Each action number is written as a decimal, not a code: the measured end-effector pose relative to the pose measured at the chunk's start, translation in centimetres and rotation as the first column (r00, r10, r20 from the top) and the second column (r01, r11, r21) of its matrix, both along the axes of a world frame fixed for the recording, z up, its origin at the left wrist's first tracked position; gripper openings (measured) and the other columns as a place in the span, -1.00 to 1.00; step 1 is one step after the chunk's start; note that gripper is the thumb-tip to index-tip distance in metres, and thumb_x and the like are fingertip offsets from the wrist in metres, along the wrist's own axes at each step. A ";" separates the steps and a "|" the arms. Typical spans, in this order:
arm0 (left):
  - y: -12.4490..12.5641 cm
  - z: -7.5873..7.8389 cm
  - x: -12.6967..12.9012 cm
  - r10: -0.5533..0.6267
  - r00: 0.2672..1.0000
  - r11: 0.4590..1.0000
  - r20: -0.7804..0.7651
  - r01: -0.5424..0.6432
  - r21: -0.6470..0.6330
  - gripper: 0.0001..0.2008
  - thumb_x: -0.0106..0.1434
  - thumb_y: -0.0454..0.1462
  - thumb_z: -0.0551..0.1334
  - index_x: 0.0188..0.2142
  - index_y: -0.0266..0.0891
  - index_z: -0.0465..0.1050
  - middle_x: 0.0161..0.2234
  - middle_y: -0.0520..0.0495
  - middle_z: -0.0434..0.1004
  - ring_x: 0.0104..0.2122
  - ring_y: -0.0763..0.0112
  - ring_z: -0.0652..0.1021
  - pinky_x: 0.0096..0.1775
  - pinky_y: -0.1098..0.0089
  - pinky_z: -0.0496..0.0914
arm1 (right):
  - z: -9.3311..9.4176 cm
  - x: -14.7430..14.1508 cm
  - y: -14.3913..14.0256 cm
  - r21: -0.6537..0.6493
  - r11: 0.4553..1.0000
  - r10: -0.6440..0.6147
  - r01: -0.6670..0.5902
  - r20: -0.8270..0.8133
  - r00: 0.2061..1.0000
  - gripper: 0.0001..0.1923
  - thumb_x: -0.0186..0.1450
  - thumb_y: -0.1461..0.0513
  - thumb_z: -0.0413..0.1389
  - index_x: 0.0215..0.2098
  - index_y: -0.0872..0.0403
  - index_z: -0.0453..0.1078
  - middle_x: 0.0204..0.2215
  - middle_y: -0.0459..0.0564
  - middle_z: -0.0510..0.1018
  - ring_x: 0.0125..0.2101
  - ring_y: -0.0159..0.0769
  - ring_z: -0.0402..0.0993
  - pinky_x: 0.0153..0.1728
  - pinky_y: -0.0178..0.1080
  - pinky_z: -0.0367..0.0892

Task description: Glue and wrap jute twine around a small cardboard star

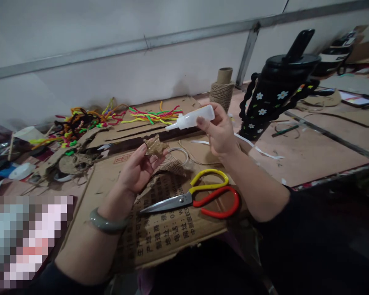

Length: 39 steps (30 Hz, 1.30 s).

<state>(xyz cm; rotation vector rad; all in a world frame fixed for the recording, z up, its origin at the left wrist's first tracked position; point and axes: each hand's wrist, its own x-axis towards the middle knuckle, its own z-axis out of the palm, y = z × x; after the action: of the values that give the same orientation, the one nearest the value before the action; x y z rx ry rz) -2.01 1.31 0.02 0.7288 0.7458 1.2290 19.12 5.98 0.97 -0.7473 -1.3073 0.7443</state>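
Observation:
My left hand (138, 170) pinches a small tan star-shaped piece (155, 146) with a shiny surface, held up above the cardboard. Closed around a white squeeze bottle (192, 118) is my right hand (219, 129). The bottle is tilted, its narrow nozzle pointing left and down, a short way above the star and apart from it. Below the hands, scissors (192, 196) with one yellow and one red handle lie on a printed cardboard sheet (110, 205). Beside my left fingers are a woven twine piece (172, 164) and a clear ring (181, 155).
Colourful pipe cleaners (153, 114) lie in a heap at the back left. A twine spool (222, 92) stands behind my right hand. A tall black tumbler (267, 96) with daisies is at the right. Farther right lies a phone (355, 98). White ribbon (258, 151) curls across the table.

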 end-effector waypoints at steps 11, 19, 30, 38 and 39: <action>0.0 0.8 0.1 0.084 0.996 0.995 0.020 -0.083 -0.061 -0.81 0.28 -0.29 0.10 -0.36 -0.28 0.47 -0.40 -0.09 0.60 -0.40 0.42 0.61 -0.26 0.45 0.51 | -0.2 2.7 1.3 -0.177 0.978 -0.126 0.113 -0.068 0.990 -0.52 -0.03 -0.02 0.21 -0.27 -0.02 0.16 -0.35 -0.15 0.36 -0.42 -0.45 0.33 -0.38 -0.31 0.38; 0.2 0.2 -0.2 0.098 0.995 0.995 0.032 -0.097 -0.040 -0.84 0.25 -0.33 0.13 -0.41 -0.25 0.47 -0.41 -0.05 0.59 -0.39 0.42 0.60 -0.25 0.40 0.52 | -3.5 6.8 -1.1 -0.258 0.922 -0.107 0.290 0.549 0.829 -0.67 -0.01 0.21 0.18 -0.30 0.04 0.21 -0.53 -0.19 0.33 -0.55 -0.42 0.25 -0.50 -0.30 0.21; 0.0 0.1 0.3 0.105 0.994 0.991 -0.004 -0.105 -0.084 -0.76 0.28 -0.34 0.07 -0.44 -0.25 0.47 -0.44 -0.09 0.59 -0.40 0.40 0.60 -0.26 0.43 0.53 | -5.1 7.1 -1.2 -0.172 0.835 -0.080 0.522 0.902 0.425 -0.69 0.13 0.11 0.11 -0.16 -0.01 0.28 -0.26 0.01 0.51 -0.25 -0.15 0.42 -0.24 -0.11 0.30; -0.2 0.1 0.5 0.042 0.998 0.997 -0.041 -0.044 -0.059 -0.77 0.30 -0.32 0.04 -0.28 -0.27 0.48 -0.35 -0.11 0.60 -0.36 0.40 0.60 -0.26 0.43 0.51 | -4.5 6.5 -2.1 0.005 0.923 -0.169 0.384 0.903 0.395 -0.61 0.14 0.09 0.15 -0.12 0.10 0.33 -0.08 0.17 0.47 -0.03 -0.02 0.36 -0.02 0.05 0.25; -0.2 0.1 0.5 0.037 0.999 0.997 -0.036 -0.039 -0.060 -0.78 0.29 -0.32 0.05 -0.29 -0.26 0.48 -0.34 -0.10 0.60 -0.36 0.40 0.60 -0.25 0.43 0.51 | -3.5 5.9 -2.9 0.059 0.944 -0.208 0.324 0.868 0.450 -0.63 0.16 0.10 0.13 -0.12 0.11 0.34 -0.11 0.15 0.48 -0.05 -0.06 0.38 -0.03 0.02 0.27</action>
<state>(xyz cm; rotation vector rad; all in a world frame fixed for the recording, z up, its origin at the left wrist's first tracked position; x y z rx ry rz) -1.50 1.15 0.11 0.6908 0.8260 1.2258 25.01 3.06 -2.54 -1.5207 -1.9956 0.1147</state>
